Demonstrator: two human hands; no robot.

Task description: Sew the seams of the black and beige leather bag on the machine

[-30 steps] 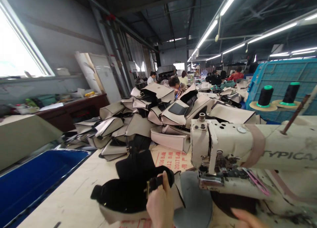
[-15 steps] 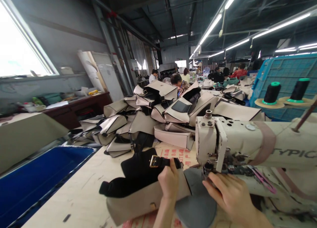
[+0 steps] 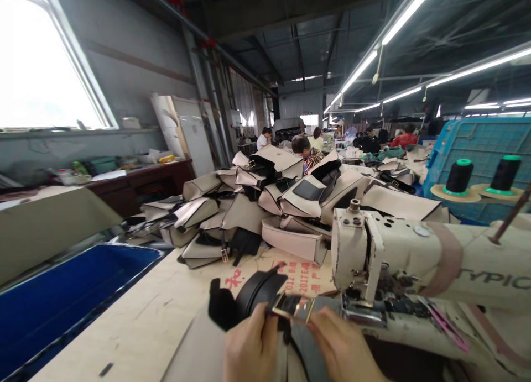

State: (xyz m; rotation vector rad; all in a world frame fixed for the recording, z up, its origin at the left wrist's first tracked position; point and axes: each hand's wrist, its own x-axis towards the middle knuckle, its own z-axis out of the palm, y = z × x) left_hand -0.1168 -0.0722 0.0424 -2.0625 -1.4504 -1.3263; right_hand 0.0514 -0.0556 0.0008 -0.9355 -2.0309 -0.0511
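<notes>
A beige bag with a black strap and a metal buckle lies in front of me on the worktable. My left hand is closed on the strap just left of the buckle. My right hand pinches the strap at the buckle's right side. Both hands sit just below and left of the cream sewing machine, close to its needle area.
A large heap of beige and black bags covers the table's far end. A blue bin stands at the left. Two black thread cones sit behind the machine by a blue crate. People work farther back.
My right hand has left the machine's needle area and joined the left on the buckle. The bag has been turned and pulled closer, so the strap and buckle now face me.
</notes>
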